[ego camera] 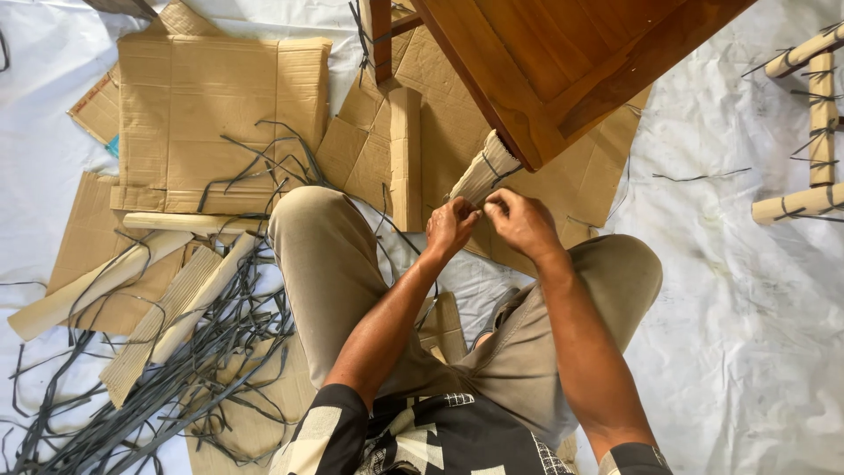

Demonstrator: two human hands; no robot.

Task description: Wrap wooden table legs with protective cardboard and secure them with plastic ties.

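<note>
Hands, left (451,225) and right (519,222), pinch the strapped cardboard wrap (482,174) on a wooden furniture leg (527,132); a slip could loosen the wrapping.

A flattened cardboard sheet (220,114) lies at 10 o'clock on the white floor covering (747,352). Rolled cardboard tubes (132,290) lie at 8 o'clock, beside a tangle of dark plastic straps (176,387). One narrow cardboard strip (405,158) lies at 12 o'clock. A strap-bound frame wrapped in cardboard (818,123) sits at 2 o'clock.
</note>
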